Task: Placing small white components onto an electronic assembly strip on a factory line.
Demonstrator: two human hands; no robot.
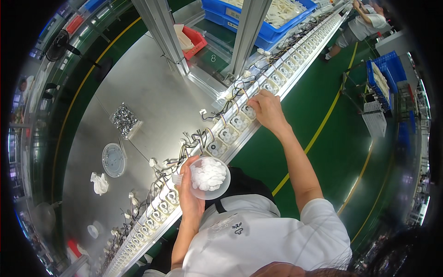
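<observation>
My left hand [188, 194] is wrapped round the side of a clear plastic bowl [224, 188]. Small white pieces [208, 174], roundish and heaped, fill much of it. Over the row of small housings, my right hand [267, 110] is closed in a pinch, its fingertips at one housing [249, 111]; whatever they hold is too small or hidden to make out. Nearer housings [227, 135] sit in the same line, each with white and dark round parts inside. Black and light wires [198, 137] with white connectors trail from their left side.
On the metal table [152, 101] are a clear bag of small metal parts [124, 121], a round clear dish [114, 160] and a crumpled white tissue [99, 183]. Metal posts [247, 39] rise beside blue bins [272, 34]. Another person [364, 23] stands farther along the line.
</observation>
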